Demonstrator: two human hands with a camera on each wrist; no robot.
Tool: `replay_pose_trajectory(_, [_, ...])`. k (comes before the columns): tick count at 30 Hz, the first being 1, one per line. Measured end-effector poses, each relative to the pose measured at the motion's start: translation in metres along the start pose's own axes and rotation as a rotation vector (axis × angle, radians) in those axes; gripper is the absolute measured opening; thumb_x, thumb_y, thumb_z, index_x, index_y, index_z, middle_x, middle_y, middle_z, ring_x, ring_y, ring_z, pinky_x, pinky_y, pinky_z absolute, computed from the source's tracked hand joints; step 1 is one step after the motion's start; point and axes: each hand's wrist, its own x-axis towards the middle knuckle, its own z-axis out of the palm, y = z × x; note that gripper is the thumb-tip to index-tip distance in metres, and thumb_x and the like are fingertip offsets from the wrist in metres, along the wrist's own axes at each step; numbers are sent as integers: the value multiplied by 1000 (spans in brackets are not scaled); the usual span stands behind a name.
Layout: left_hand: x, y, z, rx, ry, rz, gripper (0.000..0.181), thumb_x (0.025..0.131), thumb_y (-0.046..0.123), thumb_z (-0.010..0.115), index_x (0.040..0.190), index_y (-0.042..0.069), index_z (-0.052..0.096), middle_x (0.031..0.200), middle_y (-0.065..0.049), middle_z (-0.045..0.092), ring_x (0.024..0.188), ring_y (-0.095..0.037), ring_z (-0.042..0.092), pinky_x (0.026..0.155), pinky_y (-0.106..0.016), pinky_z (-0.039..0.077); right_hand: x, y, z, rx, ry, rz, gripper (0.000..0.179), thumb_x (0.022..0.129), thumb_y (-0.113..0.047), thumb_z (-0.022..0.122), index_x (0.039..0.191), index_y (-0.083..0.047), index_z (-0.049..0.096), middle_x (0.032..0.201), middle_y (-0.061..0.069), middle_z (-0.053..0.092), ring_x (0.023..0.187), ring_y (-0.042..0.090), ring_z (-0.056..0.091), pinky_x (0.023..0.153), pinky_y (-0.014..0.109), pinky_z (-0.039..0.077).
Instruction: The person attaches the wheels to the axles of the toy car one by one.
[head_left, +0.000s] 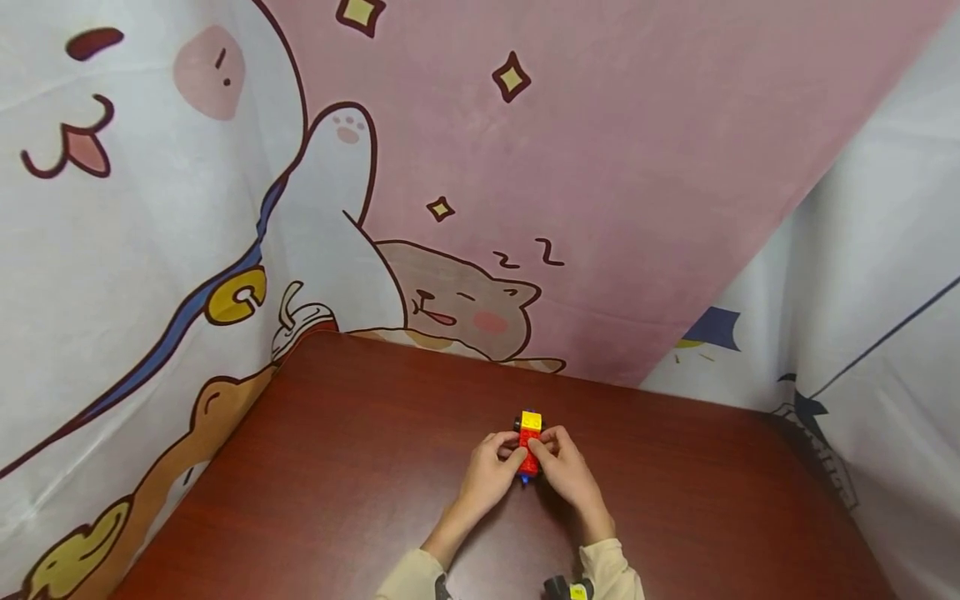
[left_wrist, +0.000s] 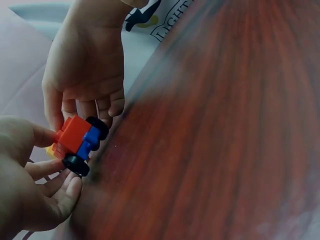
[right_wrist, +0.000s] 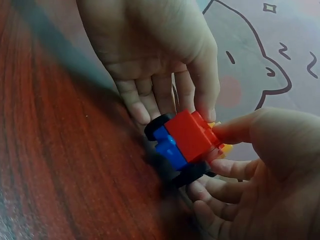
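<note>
Both hands hold a small toy car (head_left: 529,457) built of toy bricks, out over the table. It has a red brick body, a yellow brick (head_left: 531,420) at its far end, a blue base (right_wrist: 170,150) and black wheels (left_wrist: 76,165). My left hand (head_left: 491,475) grips its left side, thumb on the red body. From the other side my right hand (head_left: 567,477) grips it, with its thumb on top of the red bricks. In the right wrist view, the end with the red block (right_wrist: 187,137) faces the camera, and fingers hide part of the yellow brick.
The dark red-brown wooden table (head_left: 345,467) stretches out to both sides of the hands. Cloth printed with cartoon animals (head_left: 472,300) hangs along its back and sides. A black device with a yellow label (head_left: 577,591) sits at the right sleeve.
</note>
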Motion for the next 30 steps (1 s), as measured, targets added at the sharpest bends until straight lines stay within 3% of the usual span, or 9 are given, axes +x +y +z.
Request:
replay_pose_trajectory(7, [1, -5, -1, -29, -13, 8, 29, 92, 19, 69, 112, -2, 70, 101, -13, 68, 86, -19, 67, 73, -21, 54, 0, 1, 0, -67, 11, -31, 26, 99, -27, 62, 108, -3, 57, 97, 12, 67, 83, 17, 59, 71, 29, 46])
replay_pose_trajectory(17, [-2, -11, -4, -13, -46, 33, 32, 93, 22, 69, 115, -1, 69, 101, -11, 69, 86, -17, 66, 75, -21, 53, 0, 11, 3, -39, 7, -33, 32, 99, -31, 62, 111, -2, 56, 95, 10, 67, 82, 15, 60, 70, 27, 46])
replay_pose_trajectory(23, [-3, -14, 2, -8, -79, 30, 33, 94, 24, 69, 116, 0, 68, 101, -9, 68, 87, -16, 67, 76, -21, 53, -3, 21, 1, 22, -17, -8, 33, 98, -30, 63, 110, -1, 54, 94, 11, 64, 81, 15, 56, 68, 25, 45])
replay_pose_trajectory(30, [-6, -19, 6, -54, -70, 46, 33, 95, 23, 68, 117, -2, 68, 100, -9, 67, 87, -15, 67, 73, -19, 53, -6, 24, 3, 140, -91, -11, 29, 100, -24, 60, 109, 0, 47, 92, 10, 55, 78, 15, 49, 65, 22, 40])
